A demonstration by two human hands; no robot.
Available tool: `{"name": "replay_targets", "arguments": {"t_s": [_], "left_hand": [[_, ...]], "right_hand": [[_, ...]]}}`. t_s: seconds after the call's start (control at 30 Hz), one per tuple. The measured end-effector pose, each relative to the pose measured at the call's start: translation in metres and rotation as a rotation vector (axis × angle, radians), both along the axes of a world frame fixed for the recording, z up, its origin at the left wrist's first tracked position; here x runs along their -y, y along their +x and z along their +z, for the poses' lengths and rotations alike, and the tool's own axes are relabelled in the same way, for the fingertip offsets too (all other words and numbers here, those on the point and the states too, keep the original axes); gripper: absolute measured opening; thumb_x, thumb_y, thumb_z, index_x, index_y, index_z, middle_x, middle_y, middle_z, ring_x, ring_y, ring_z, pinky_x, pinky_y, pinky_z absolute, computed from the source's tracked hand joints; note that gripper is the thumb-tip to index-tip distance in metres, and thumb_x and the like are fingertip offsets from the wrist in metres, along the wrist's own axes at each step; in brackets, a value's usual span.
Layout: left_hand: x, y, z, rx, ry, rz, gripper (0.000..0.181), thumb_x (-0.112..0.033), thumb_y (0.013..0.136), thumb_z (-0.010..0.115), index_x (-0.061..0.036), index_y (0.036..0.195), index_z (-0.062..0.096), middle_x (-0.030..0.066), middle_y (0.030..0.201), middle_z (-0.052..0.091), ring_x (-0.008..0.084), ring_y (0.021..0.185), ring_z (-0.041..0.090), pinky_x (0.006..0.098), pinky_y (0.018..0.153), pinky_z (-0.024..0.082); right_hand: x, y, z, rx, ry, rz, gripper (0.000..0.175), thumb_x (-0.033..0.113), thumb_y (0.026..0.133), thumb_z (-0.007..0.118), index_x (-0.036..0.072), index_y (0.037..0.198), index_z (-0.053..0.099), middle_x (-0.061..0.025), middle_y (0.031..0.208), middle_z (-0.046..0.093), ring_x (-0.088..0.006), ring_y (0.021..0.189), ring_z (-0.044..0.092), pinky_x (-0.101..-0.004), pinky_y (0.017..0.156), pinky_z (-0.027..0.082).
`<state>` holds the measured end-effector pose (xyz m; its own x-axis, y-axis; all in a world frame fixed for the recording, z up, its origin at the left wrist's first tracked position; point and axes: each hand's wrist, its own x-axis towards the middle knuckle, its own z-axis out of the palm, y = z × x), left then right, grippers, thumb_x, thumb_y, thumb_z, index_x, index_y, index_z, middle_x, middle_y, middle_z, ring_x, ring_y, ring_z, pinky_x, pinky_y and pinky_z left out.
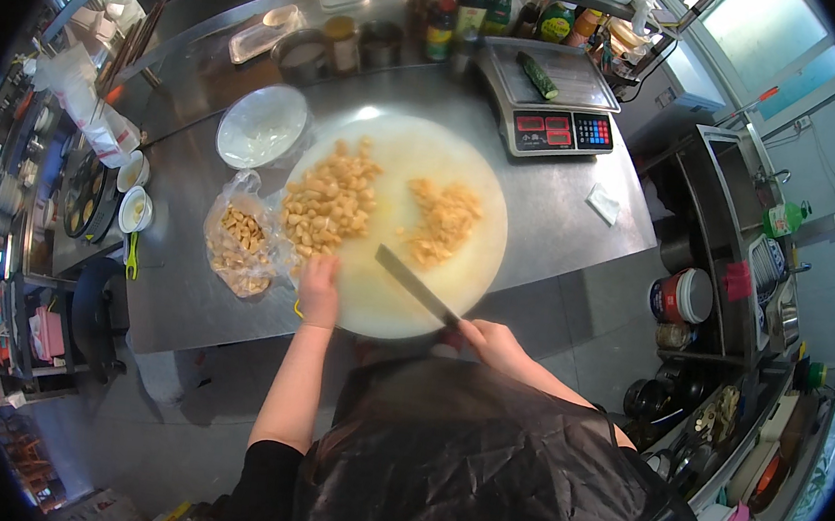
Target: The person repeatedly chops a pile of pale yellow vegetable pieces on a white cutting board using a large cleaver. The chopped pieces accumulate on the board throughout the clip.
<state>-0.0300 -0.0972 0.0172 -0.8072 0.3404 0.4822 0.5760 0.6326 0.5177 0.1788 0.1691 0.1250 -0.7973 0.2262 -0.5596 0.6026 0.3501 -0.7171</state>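
A round white cutting board (391,303) lies on the steel table before me. My right hand (487,340) grips a cleaver (415,284) by its handle, its blade slanting over the board's near part. My left hand (319,292) is at the board's near left edge, fingertips by a pile of what look like peeled garlic cloves (333,196). Blur hides whether those fingers hold anything. Right of that pile, apart from it, lies a smaller chopped heap (446,218). A clear plastic bag (242,244) with more cloves lies left of the board.
Beyond the board stands a bowl (263,127) covered with plastic film. A digital scale (561,137) carries a piece of cucumber (537,75). Sauce bottles (441,25) and metal pots (301,57) line the back. A folded white cloth (604,203) lies at the right.
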Motion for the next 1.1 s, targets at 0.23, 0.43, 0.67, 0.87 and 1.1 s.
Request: {"name": "replay_targets", "arguments": {"t_s": [0.23, 0.43, 0.67, 0.87, 1.1], "left_hand": [[-0.023, 0.002, -0.013, 0.069, 0.052, -0.168, 0.016, -0.006, 0.083, 0.071, -0.0074, 0.099, 0.069, 0.0115, 0.094, 0.066, 0.0334, 0.088, 0.064, 0.0427, 0.076, 0.053], [-0.068, 0.022, -0.014, 0.102, 0.135, -0.363, 0.018, -0.004, 0.081, 0.071, -0.0071, 0.099, 0.070, 0.0123, 0.099, 0.068, 0.0336, 0.092, 0.065, 0.0412, 0.077, 0.054], [-0.068, 0.022, -0.014, 0.096, 0.184, -0.382, 0.030, 0.002, 0.077, 0.069, -0.0089, 0.105, 0.071, 0.0118, 0.104, 0.068, 0.0344, 0.095, 0.064, 0.0415, 0.080, 0.054], [-0.065, 0.021, -0.016, 0.037, 0.121, -0.370, 0.033, 0.004, 0.073, 0.071, -0.0082, 0.104, 0.070, 0.0123, 0.103, 0.067, 0.0353, 0.094, 0.064, 0.0418, 0.080, 0.053], [-0.067, 0.021, -0.021, 0.053, 0.155, -0.376, 0.027, 0.003, 0.076, 0.069, -0.0077, 0.101, 0.070, 0.0130, 0.096, 0.066, 0.0364, 0.088, 0.062, 0.0435, 0.074, 0.053]], "right_hand": [[-0.003, -0.003, 0.017, 0.046, 0.051, -0.078, 0.051, 0.044, 0.104, 0.053, -0.002, 0.086, 0.068, -0.0104, 0.074, 0.067, -0.0195, 0.067, 0.063, -0.0355, 0.068, 0.050], [-0.009, -0.002, 0.035, 0.104, 0.242, 0.077, 0.047, 0.046, 0.102, 0.052, 0.004, 0.091, 0.069, -0.0132, 0.088, 0.073, -0.0327, 0.089, 0.069, -0.0414, 0.082, 0.051], [-0.009, 0.006, 0.030, 0.075, 0.360, 0.144, 0.050, 0.052, 0.101, 0.051, 0.006, 0.091, 0.067, -0.0150, 0.089, 0.071, -0.0364, 0.092, 0.067, -0.0452, 0.083, 0.051], [-0.009, 0.006, 0.028, 0.037, 0.358, 0.128, 0.045, 0.048, 0.098, 0.057, 0.004, 0.103, 0.069, -0.0216, 0.086, 0.069, -0.0411, 0.087, 0.067, -0.0484, 0.078, 0.051], [-0.008, 0.001, 0.034, 0.108, 0.237, 0.097, 0.049, 0.051, 0.101, 0.052, 0.006, 0.089, 0.068, -0.0156, 0.087, 0.071, -0.0366, 0.091, 0.067, -0.0449, 0.082, 0.051]]}}
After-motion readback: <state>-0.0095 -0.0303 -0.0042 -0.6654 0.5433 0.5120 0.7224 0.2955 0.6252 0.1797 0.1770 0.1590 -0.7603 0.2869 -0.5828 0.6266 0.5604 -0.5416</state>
